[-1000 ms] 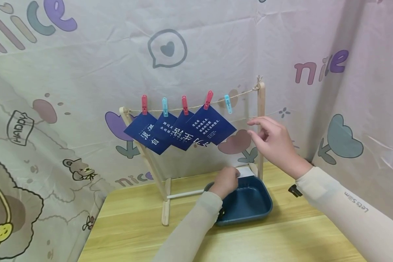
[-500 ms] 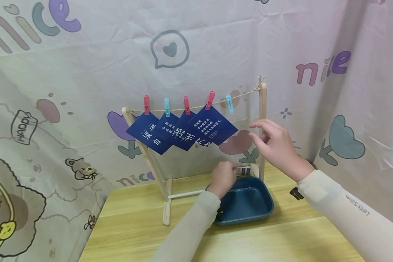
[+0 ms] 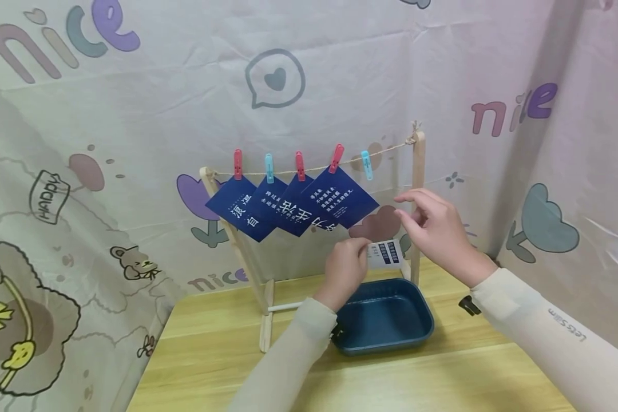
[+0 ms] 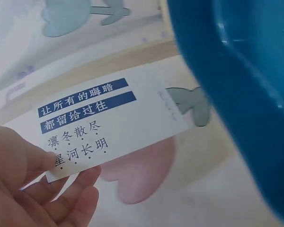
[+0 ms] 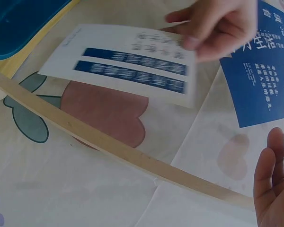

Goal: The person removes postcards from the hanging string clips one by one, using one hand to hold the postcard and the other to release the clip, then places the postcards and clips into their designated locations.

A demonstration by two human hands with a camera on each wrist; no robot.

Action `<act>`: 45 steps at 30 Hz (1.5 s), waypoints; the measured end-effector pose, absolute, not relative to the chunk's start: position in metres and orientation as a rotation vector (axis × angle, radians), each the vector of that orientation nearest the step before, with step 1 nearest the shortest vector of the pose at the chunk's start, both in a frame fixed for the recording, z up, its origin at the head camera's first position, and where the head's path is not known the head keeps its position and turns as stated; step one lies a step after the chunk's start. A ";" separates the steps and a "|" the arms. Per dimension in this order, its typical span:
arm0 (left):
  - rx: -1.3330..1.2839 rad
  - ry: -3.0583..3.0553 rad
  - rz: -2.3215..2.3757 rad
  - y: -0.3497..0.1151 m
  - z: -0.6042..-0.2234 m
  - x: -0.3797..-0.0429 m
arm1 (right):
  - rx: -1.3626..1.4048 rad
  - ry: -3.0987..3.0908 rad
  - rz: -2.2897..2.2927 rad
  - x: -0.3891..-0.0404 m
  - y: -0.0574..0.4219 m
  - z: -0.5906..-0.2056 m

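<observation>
My left hand (image 3: pixel 346 268) pinches a white card (image 3: pixel 386 254) by its edge, above the back of a dark blue tray (image 3: pixel 383 342). In the left wrist view the card (image 4: pixel 109 123) shows two blue bands and lines of printed characters, with the thumb on its face and fingers behind. My right hand (image 3: pixel 438 229) is raised beside the right post, fingers loosely bent and holding nothing. Left of it, a light blue clothespin (image 3: pixel 367 165) sits on the twine with no card under it. Several dark blue cards (image 3: pixel 340 197) hang overlapping from red and light blue clothespins.
A wooden rack holds the twine between its left post (image 3: pixel 239 252) and right post (image 3: pixel 418 171). A white rod (image 3: pixel 284 306) runs low behind the tray. Everything stands on a light wooden table (image 3: pixel 201 366), with a printed curtain (image 3: pixel 340 68) close behind.
My left hand has risen from the tray's back edge, bringing the white card up and turning its printed face into view. The right hand has stayed nearly in place.
</observation>
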State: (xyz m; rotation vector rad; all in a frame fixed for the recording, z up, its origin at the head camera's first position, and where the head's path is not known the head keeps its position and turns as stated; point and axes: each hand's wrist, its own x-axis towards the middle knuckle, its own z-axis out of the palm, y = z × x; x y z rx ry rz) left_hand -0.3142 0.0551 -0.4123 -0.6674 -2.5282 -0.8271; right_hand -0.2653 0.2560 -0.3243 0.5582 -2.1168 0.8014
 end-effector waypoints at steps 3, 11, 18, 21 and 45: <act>-0.674 -2.513 -0.868 0.050 -0.399 -0.306 | 0.554 -2.116 0.801 -0.263 0.255 -0.322; -0.658 -2.578 -1.112 0.033 -0.376 -0.287 | 0.561 -2.108 0.804 -0.260 0.252 -0.319; -0.641 -2.614 -1.232 0.014 -0.379 -0.288 | 0.564 -2.103 0.797 -0.258 0.248 -0.317; -0.599 -2.628 -1.277 0.001 -0.381 -0.289 | 0.565 -2.103 0.797 -0.256 0.247 -0.316; -0.390 -2.707 -1.387 -0.084 -0.393 -0.272 | 0.615 -2.124 0.802 -0.249 0.229 -0.313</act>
